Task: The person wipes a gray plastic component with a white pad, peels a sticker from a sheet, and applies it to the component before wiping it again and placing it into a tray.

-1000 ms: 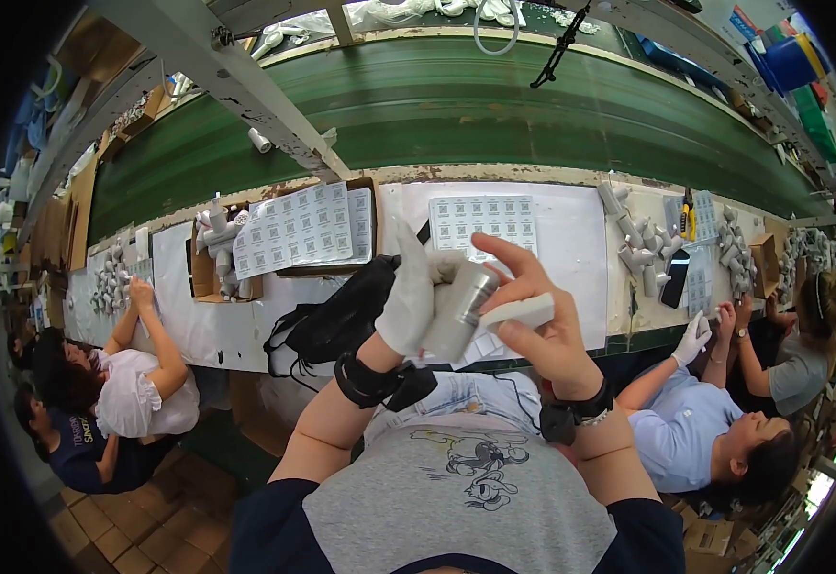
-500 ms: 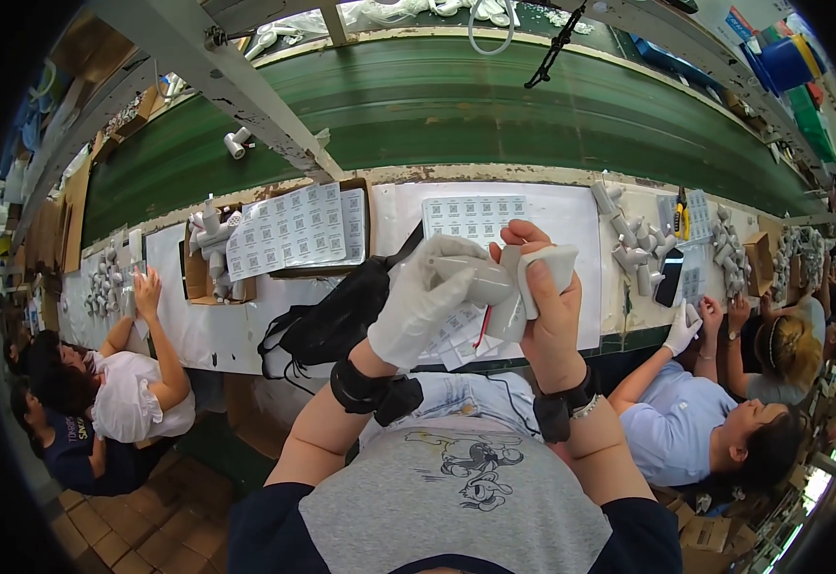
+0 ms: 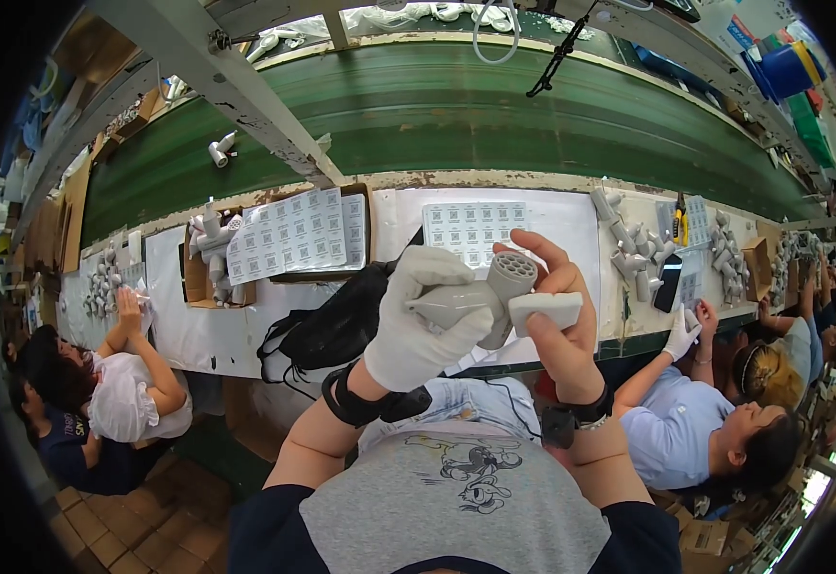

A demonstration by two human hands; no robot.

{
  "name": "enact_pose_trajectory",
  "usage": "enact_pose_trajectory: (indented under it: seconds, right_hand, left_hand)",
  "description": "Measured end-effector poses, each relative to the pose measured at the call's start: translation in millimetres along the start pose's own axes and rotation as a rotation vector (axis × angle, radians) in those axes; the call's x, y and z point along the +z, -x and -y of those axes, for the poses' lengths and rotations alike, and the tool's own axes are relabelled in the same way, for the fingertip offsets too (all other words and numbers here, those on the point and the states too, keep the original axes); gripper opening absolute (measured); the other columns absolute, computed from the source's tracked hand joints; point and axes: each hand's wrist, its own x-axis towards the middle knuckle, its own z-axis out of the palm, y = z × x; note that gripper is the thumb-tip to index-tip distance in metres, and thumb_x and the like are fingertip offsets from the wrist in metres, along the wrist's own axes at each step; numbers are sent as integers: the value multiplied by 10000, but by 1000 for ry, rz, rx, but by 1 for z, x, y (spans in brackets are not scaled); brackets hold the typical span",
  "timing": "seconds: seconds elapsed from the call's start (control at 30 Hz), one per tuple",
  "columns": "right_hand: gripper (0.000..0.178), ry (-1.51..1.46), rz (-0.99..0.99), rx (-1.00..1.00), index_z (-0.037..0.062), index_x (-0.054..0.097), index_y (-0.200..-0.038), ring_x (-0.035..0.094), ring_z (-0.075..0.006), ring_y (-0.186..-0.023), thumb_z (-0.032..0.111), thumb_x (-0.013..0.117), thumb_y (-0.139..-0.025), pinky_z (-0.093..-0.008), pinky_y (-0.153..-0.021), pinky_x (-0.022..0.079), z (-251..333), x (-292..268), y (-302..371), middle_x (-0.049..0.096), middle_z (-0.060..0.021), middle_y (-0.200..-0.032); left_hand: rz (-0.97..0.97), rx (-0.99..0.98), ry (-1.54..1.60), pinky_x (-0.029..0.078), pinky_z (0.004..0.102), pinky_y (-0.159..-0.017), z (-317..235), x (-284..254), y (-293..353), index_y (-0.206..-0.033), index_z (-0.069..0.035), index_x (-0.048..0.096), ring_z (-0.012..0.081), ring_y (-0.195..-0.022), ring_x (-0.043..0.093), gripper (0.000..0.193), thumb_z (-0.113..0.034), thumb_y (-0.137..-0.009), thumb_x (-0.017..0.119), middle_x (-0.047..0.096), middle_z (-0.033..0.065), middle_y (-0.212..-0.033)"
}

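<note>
Head view. Item: one grey plastic part (image 3: 483, 298), being held at the centre of the frame, above the near edge of the white-covered table (image 3: 557, 215). Its tapered handle is being pointed toward the left of the frame, the long axis being kept nearly level and slightly raised at the right. The short cylinder at its right end is being set crosswise, its perforated round face being turned toward the top of the frame and the camera.

Left hand (image 3: 403, 335), white-gloved: fingers being curled around the handle. Right hand (image 3: 571, 354), bare: a white pad (image 3: 549, 308) being pinched under the thumb beside the cylinder; the index finger being held raised; the remaining fingertips being partly hidden, their hold cannot be told.

Labels: rows of square codes being borne by a label sheet (image 3: 475, 232) behind the hands and by stacked sheets (image 3: 289, 234) at left of centre; the fine print is being rendered too small for reading.

Differences from half a second ago: the perforated face is now being exposed; on the green belt (image 3: 437, 105), a loose grey piece (image 3: 222, 149) is being carried farther left.
</note>
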Motion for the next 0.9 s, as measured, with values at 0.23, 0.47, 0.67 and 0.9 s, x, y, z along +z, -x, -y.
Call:
enact_pose_trajectory:
  seconds: [0.23, 0.47, 0.67, 0.9]
  right_hand:
    - [180, 233, 14, -18, 33, 523, -961, 518, -306, -1066, -45, 491, -802, -366, -874, 429, -6, 0, 1, 429, -193, -1231]
    - [210, 199, -76, 49, 24, 602, -990, 554, -206, -971, -39, 530, -803, -294, -817, 444, -28, -2, 0, 540, -151, -1115]
    - [189, 44, -204, 295, 35, 611, -975, 542, -155, -945, -20, 560, -802, -259, -798, 433, -22, 6, -4, 552, -107, -1110]
    - [128, 2, -21, 169, 29, 568, -907, 529, -211, -993, -1, 539, -785, -319, -864, 411, -23, -5, 4, 518, -156, -1141]
  left_hand:
    - [47, 127, -216, 437, 291, -689, -8, 0, -4, -964, -64, 484, 193, -798, 527, 382, -121, -684, 737, 517, 77, -882]
    - [262, 200, -394, 436, 318, -646, -6, 1, -7, -944, -68, 497, 220, -756, 527, 387, -119, -658, 752, 535, 85, -847]
    - [183, 306, -373, 441, 312, -617, -6, 6, -9, -899, -68, 514, 211, -723, 540, 343, -117, -655, 751, 541, 81, -844]
    - [-12, 102, -176, 447, 283, -611, 8, 1, 0, -879, -69, 518, 191, -693, 553, 297, -104, -670, 727, 541, 88, -845]
